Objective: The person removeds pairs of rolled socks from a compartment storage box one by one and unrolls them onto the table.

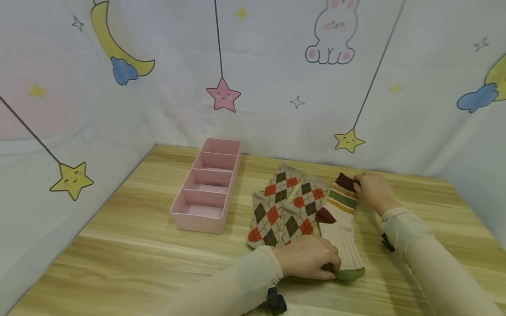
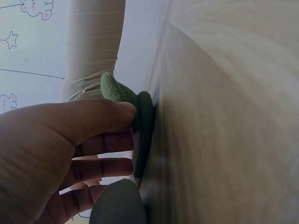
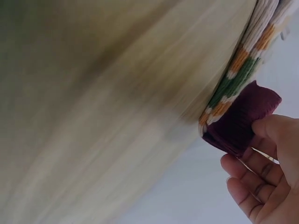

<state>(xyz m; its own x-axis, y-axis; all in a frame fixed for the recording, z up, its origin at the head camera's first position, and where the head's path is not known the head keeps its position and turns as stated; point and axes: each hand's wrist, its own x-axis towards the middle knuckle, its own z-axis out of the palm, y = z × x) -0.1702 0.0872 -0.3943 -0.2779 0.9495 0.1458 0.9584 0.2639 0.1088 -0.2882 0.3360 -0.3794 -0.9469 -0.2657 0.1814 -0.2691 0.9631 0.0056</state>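
A cream ribbed pair of socks (image 1: 343,241) lies lengthwise on the table, with a green toe, a maroon heel and orange and green stripes below a maroon cuff. At the near end my left hand (image 1: 308,258) pinches the green toe (image 2: 145,116), thumb on top, where two layers show in the left wrist view. My right hand (image 1: 373,191) holds the maroon cuff (image 3: 245,119) between thumb and fingers at the far end. Left of this pair lie two argyle socks (image 1: 265,215) (image 1: 312,197) in beige, red and dark green, side by side; my left hand overlaps their near ends.
A pink divided box (image 1: 200,223) with several compartments stands on the wooden table (image 1: 130,245), left of the socks. Behind the table hangs a white cloth (image 1: 269,131) printed with stars, moons and a rabbit. Black straps show at both wrists.
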